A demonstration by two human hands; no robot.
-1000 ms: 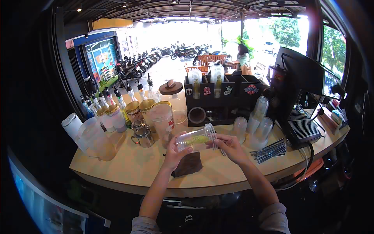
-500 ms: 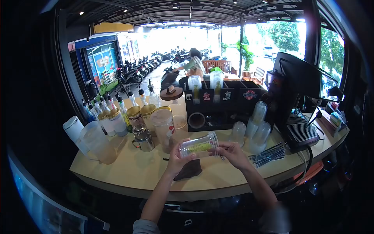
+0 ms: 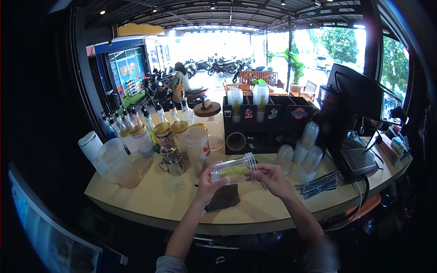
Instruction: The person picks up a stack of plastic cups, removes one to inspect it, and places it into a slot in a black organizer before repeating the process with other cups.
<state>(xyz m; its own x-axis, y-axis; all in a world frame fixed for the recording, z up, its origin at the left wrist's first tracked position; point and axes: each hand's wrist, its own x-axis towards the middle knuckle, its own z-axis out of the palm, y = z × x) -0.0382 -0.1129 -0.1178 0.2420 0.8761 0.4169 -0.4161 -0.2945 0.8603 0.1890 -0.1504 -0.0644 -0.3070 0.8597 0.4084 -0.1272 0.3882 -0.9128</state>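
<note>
A few nested clear plastic cups (image 3: 234, 171) with a yellow-green print lie sideways in the air above the counter. My left hand (image 3: 210, 183) is wrapped round their base end. At the rims, on the right, my right hand (image 3: 269, 176) has its fingers closed on the stack. Below the cups a dark folded cloth (image 3: 223, 198) lies on the counter (image 3: 159, 200).
Behind stand a metal pot (image 3: 172, 160), a tall clear container (image 3: 196, 148), a large pitcher (image 3: 117, 164), jars and pump bottles. Upturned cups (image 3: 310, 164), wrapped straws (image 3: 318, 185), a black cup rack (image 3: 284, 113) and a coffee machine (image 3: 359, 152) are on the right.
The person outside on the motorbike has moved left. The view has shifted slightly, so the counter items appear further right. Both hands still hold the cups in nearly the same pose.
</note>
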